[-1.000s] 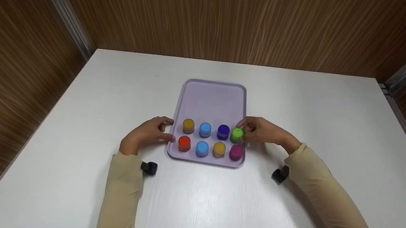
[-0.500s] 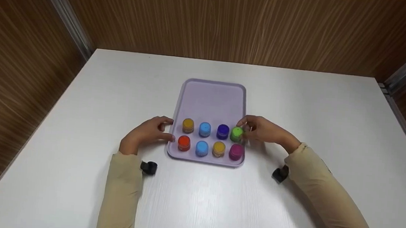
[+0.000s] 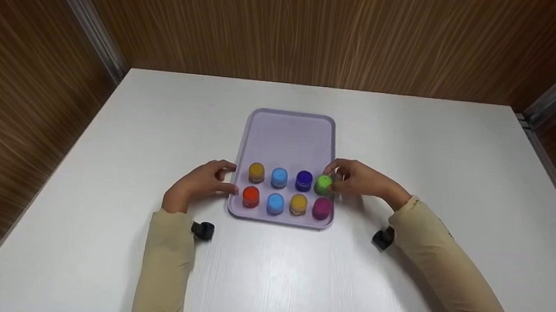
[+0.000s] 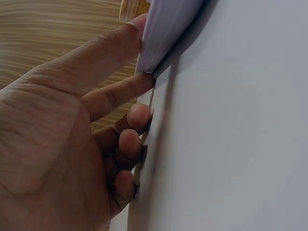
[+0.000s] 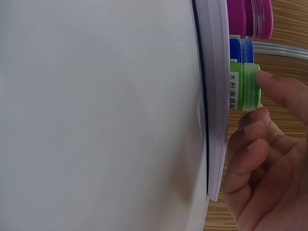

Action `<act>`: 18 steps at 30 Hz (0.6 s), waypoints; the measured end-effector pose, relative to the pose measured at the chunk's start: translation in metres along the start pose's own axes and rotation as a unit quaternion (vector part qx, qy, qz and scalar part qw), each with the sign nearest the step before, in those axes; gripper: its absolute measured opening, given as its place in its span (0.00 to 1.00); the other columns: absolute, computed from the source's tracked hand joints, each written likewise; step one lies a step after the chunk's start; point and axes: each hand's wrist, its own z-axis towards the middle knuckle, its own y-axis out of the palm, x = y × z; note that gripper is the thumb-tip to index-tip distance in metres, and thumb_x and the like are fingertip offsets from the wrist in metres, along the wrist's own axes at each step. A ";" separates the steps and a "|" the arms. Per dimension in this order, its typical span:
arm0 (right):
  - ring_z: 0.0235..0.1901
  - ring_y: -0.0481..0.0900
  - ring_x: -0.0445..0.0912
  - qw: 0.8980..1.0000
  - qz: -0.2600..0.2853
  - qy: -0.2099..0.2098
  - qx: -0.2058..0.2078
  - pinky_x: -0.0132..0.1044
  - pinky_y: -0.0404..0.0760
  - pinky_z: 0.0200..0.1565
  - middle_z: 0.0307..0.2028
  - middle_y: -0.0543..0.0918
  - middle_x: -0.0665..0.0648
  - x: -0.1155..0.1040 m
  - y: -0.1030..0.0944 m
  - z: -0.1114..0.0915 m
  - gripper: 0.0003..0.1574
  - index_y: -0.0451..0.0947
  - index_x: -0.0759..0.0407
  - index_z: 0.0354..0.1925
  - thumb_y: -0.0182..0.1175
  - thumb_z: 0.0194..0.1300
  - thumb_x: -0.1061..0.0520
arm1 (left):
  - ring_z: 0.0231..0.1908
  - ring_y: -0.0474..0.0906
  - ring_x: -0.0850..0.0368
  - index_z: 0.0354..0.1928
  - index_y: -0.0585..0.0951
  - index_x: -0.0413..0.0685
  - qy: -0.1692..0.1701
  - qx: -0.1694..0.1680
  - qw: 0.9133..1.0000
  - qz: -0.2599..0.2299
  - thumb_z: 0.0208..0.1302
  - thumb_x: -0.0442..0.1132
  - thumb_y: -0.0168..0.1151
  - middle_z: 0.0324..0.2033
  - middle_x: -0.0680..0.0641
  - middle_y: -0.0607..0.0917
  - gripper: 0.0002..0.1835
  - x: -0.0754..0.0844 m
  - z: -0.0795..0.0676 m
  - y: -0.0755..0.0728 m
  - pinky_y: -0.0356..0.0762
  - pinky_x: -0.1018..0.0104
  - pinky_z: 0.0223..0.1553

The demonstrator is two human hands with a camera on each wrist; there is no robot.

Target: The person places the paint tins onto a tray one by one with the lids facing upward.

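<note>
A lilac tray (image 3: 292, 137) bears several small paint jars in two rows near its front end. My right hand (image 3: 365, 179) pinches the green paint jar (image 3: 323, 183) at the right end of the back row, with the thumb on its lid in the right wrist view. That jar stands upright on the tray. My left hand (image 3: 201, 180) is at the tray's left edge, its thumb touching the rim and the index finger low against the side. The other left fingers are loosely bent and hold nothing. Closest to this hand is the red jar (image 3: 251, 196).
The back row also has ochre (image 3: 257, 172), light blue (image 3: 279, 177) and dark blue (image 3: 304, 180) jars. In front are another light blue (image 3: 275, 203), a yellow (image 3: 298, 204) and a magenta jar (image 3: 322, 208). Wood-grain panels (image 3: 317, 35) enclose the white table (image 3: 433, 143).
</note>
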 end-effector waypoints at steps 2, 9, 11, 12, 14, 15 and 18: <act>0.27 0.67 0.41 1.000 0.001 0.002 -0.002 0.30 0.67 0.29 0.29 0.70 0.51 0.000 0.000 0.000 0.22 0.74 0.62 0.53 0.60 0.59 0.62 | 0.44 0.66 0.53 0.65 0.71 0.48 0.000 0.000 1.000 -0.001 0.55 0.50 0.69 0.39 0.47 0.71 0.36 0.000 0.000 0.000 0.63 0.59 0.47; 0.28 0.67 0.41 1.000 0.000 0.006 -0.002 0.30 0.67 0.30 0.29 0.70 0.51 0.001 0.001 -0.001 0.22 0.73 0.62 0.54 0.59 0.59 0.62 | 0.45 0.67 0.53 0.65 0.71 0.49 0.000 0.001 1.000 -0.005 0.54 0.50 0.70 0.40 0.47 0.72 0.36 -0.002 0.001 0.001 0.63 0.59 0.49; 0.28 0.68 0.41 1.000 0.002 0.004 -0.003 0.30 0.68 0.30 0.29 0.70 0.51 0.001 0.001 -0.001 0.22 0.73 0.62 0.54 0.59 0.59 0.62 | 0.44 0.66 0.53 0.65 0.71 0.49 0.000 0.001 1.000 -0.004 0.54 0.51 0.70 0.39 0.47 0.71 0.36 -0.002 0.001 0.001 0.63 0.60 0.47; 0.28 0.68 0.41 1.000 0.003 0.002 -0.004 0.30 0.68 0.30 0.29 0.70 0.51 0.001 0.000 -0.002 0.22 0.73 0.63 0.54 0.59 0.59 0.63 | 0.44 0.66 0.53 0.65 0.71 0.48 0.002 0.001 1.000 -0.002 0.54 0.51 0.70 0.39 0.47 0.71 0.36 -0.003 0.002 0.001 0.63 0.60 0.47; 0.29 0.68 0.41 1.000 0.007 0.000 -0.006 0.30 0.68 0.30 0.30 0.71 0.51 0.001 0.001 -0.002 0.23 0.73 0.63 0.54 0.59 0.60 0.62 | 0.43 0.66 0.53 0.65 0.71 0.48 0.003 0.000 1.000 0.000 0.54 0.51 0.70 0.38 0.47 0.71 0.36 -0.003 0.002 0.000 0.63 0.60 0.46; 0.29 0.68 0.41 1.000 0.010 0.000 -0.008 0.30 0.69 0.30 0.30 0.71 0.52 0.001 0.001 -0.002 0.23 0.72 0.64 0.55 0.59 0.60 0.62 | 0.43 0.66 0.53 0.65 0.71 0.48 0.004 0.000 1.000 0.001 0.54 0.51 0.70 0.38 0.47 0.71 0.36 -0.003 0.002 0.000 0.63 0.61 0.45; 0.30 0.70 0.42 1.000 0.022 -0.002 -0.013 0.30 0.70 0.30 0.32 0.71 0.53 0.001 0.001 -0.003 0.24 0.70 0.65 0.56 0.58 0.62 0.63 | 0.43 0.66 0.53 0.65 0.71 0.47 0.005 0.000 1.000 0.002 0.55 0.51 0.69 0.38 0.47 0.71 0.36 -0.003 0.002 0.000 0.63 0.60 0.46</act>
